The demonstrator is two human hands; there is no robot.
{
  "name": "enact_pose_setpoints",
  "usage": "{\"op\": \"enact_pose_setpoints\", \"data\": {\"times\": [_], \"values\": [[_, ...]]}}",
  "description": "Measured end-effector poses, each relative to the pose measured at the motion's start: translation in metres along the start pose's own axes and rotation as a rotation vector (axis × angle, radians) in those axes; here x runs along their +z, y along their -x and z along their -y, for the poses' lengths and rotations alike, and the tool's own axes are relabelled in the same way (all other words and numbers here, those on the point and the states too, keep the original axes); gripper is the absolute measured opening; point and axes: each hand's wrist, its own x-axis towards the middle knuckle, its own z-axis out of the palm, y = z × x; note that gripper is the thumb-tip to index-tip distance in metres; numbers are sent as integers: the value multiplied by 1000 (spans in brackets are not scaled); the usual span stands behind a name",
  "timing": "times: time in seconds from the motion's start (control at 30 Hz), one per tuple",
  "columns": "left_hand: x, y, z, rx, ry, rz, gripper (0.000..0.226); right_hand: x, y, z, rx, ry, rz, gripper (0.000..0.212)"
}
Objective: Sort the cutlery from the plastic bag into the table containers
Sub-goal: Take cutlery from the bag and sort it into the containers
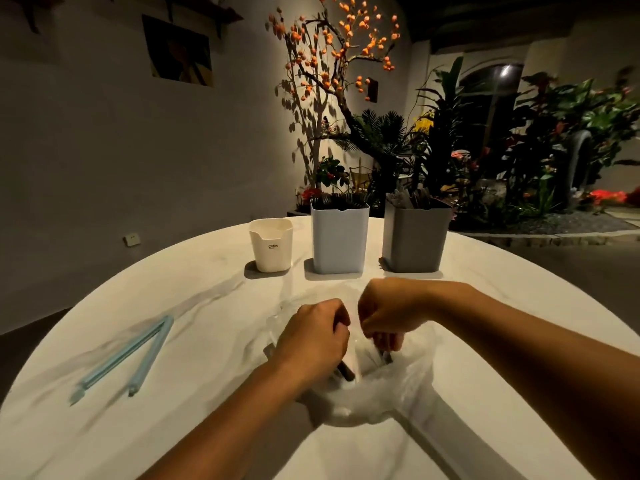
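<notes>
Head view, looking down over a round white desk [194, 278] that fills most of the scene, pale and faintly marbled, lit warm against a dim room. At its far edge three containers stand in a row, near one another but apart: the grey container [414, 237] on the right, the tallest, with pale handles poking up from it; the light blue container [340, 239] in the middle, dark fork tines crowding its top; and the small cream container [271, 244] on the left, printed with small dark lettering, its contents hidden from here. Nearer the person lies a clear plastic bag [388, 389], crumpled and open, with dark cutlery [346, 370] showing inside it. Both hands are down at the bag's mouth. The left hand [311, 336] is curled, fingers bent round a dark piece at the bag's left edge. The right hand [389, 313] dips fingers-first into the bag, knuckles up, fingertips pinched on another dark piece. Off to the left, well apart from the bag, a light blue bag clip [130, 356] lies splayed open in a narrow V. Behind the desk, a bare grey wall carries a dark picture [180, 51]; a branch with orange lantern fruits [332, 53] rises by it, and dense green plants [519, 140] crowd the right side.
</notes>
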Motion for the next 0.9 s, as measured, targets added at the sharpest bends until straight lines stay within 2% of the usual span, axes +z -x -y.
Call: {"op": "enact_pose_setpoints", "data": {"times": [0.1, 0.23, 0.3, 0.4, 0.5, 0.63, 0.77, 0.9], "values": [[10, 6, 16, 36, -28, 107, 31, 14, 0, -17, -28, 138, 19, 26], [11, 4, 31, 94, -107, 269, 81, 21, 0, -38, -71, -123, -75, 27], [13, 2, 36, 147, -184, 292, 91, 33, -1, -42, -100, -267, -160, 30], [18, 2, 40, 180, -157, 290, 90, 54, -1, -44, -161, -386, -347, 31], [15, -2, 39, 186, -180, 230, 89, 57, 1, -45, -200, -336, -501, 28], [15, -5, 39, 211, -215, 223, 94, 60, 1, -45, -133, -119, -521, 25], [18, -3, 42, 184, -287, 244, 86, 67, 0, -46, -2, 16, -567, 27], [21, 1, 43, 185, -158, 181, 78, 73, -1, -34, 14, 60, -646, 41]]}}
